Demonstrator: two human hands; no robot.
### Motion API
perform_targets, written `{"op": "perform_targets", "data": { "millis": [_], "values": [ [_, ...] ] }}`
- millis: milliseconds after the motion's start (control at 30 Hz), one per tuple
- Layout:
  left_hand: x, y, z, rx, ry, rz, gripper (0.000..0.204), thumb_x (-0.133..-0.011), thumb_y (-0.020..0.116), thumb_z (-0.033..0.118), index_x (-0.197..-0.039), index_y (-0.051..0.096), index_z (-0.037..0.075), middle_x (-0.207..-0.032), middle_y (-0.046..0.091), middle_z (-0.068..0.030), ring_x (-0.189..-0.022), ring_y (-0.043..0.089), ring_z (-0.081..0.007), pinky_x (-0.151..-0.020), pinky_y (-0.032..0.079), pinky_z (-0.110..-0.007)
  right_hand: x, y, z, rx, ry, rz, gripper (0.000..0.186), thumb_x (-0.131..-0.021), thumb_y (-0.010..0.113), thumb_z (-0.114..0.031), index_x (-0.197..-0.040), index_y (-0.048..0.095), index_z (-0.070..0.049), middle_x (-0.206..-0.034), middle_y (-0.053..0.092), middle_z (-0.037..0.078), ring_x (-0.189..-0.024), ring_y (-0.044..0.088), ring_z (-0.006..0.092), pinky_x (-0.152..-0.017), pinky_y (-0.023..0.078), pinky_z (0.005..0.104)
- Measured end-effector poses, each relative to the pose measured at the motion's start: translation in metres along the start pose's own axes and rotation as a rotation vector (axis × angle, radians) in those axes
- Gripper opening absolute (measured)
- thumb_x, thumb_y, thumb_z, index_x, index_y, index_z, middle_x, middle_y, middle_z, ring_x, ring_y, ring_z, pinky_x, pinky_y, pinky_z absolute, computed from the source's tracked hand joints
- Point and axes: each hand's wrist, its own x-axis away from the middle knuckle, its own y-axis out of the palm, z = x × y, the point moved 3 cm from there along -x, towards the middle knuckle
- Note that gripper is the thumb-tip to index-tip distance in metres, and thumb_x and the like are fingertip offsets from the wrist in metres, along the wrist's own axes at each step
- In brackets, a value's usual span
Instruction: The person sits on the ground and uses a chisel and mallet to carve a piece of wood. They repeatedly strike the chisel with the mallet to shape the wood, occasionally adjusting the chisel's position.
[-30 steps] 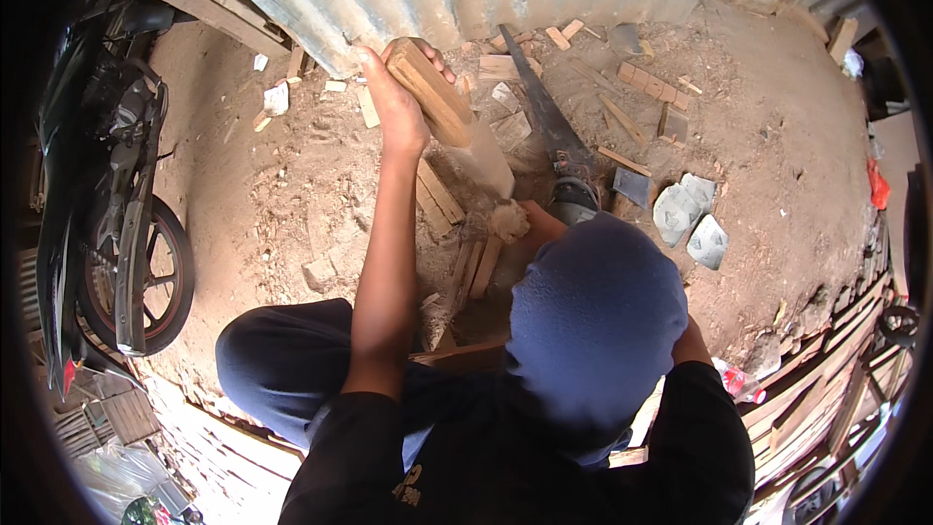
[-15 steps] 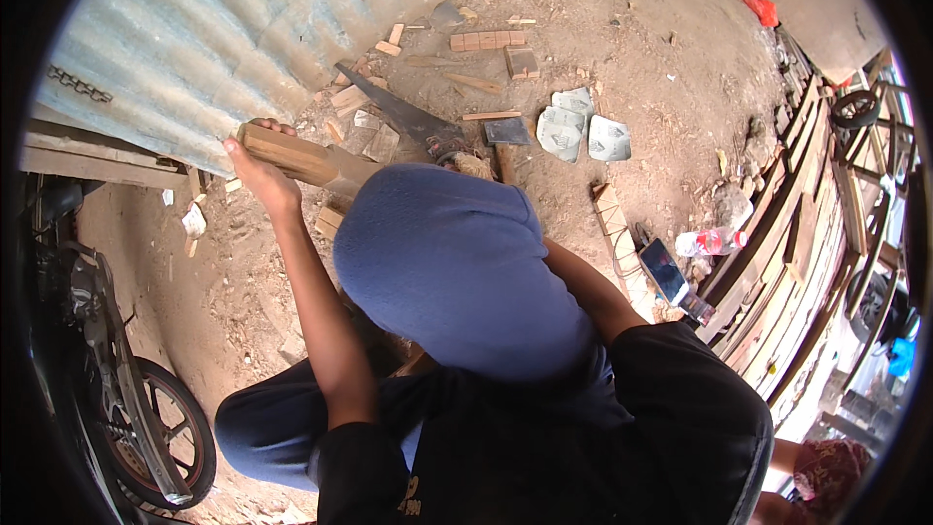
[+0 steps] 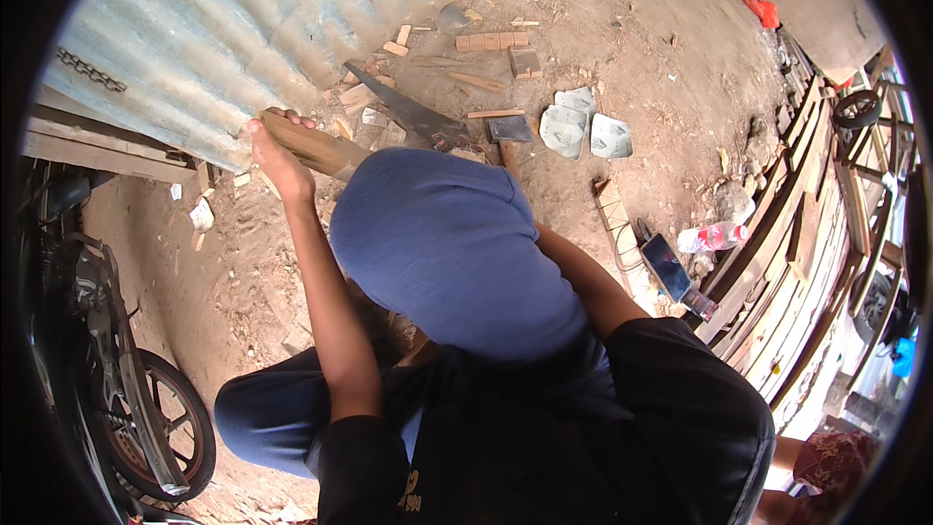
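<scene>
A chunky wooden block (image 3: 321, 146) slants near the corrugated wall, gripped at its left end by my left hand (image 3: 282, 156), whose fingertips show over the far edge. My raised knee (image 3: 437, 243) in blue trousers hides the block's other end and my right hand; only the right forearm shows beyond the knee. A dark saw blade (image 3: 408, 112) lies on the dirt past the block. Right of it are a dark metal piece (image 3: 508, 129) on a wooden handle and small wood offcuts (image 3: 491, 41).
Corrugated sheeting (image 3: 233, 29) borders the back left; a motorbike (image 3: 146, 428) stands at left. On the right are pale paper pieces (image 3: 610, 136), a phone (image 3: 666, 267), a bottle (image 3: 709, 239), piled planks (image 3: 807, 233) and another person's patterned clothing (image 3: 831, 457).
Since a second ago the view has swung rightward and my knee now covers my right hand. Over the last half second my left hand, still on the block, has shifted slightly up and right.
</scene>
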Motion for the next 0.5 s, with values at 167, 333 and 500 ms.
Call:
{"op": "perform_targets", "data": {
  "millis": [167,333,500],
  "values": [
    [0.002,-0.001,-0.002,0.057,0.006,0.013,0.056,-0.101,0.044,0.058,-0.097,0.050,0.002,-0.080,0.054,-0.0105,-0.071,0.056,-0.0224,-0.069,0.049,-0.036,0.006,-0.005,0.018,-0.051,0.090,0.041,0.036,-0.092,0.068,-0.025,-0.118,0.065,-0.001,-0.106,0.070,0.015,-0.094,0.067,0.0214,-0.088,0.052,0.0358],
    [0.003,-0.004,0.003,-0.055,0.014,0.024,0.069,-0.101,0.023,0.068,-0.094,0.049,0.005,-0.074,0.050,-0.0077,-0.069,0.052,-0.0230,-0.069,0.046,-0.037,0.011,-0.013,0.032,-0.121,0.147,0.070,0.036,-0.092,0.069,-0.026,-0.117,0.066,-0.001,-0.105,0.071,0.014,-0.093,0.068,0.0200,-0.087,0.052,0.0348],
    [0.001,0.004,0.018,-0.015,0.011,-0.102,0.093,-0.090,-0.001,0.080,-0.087,0.053,0.004,-0.069,0.051,-0.0076,-0.065,0.053,-0.0220,-0.066,0.047,-0.035,0.007,-0.021,0.013,-0.297,0.141,0.069,0.037,-0.091,0.070,-0.028,-0.116,0.067,0.000,-0.104,0.072,0.014,-0.091,0.068,0.0187,-0.087,0.052,0.0339]
  ]
}}
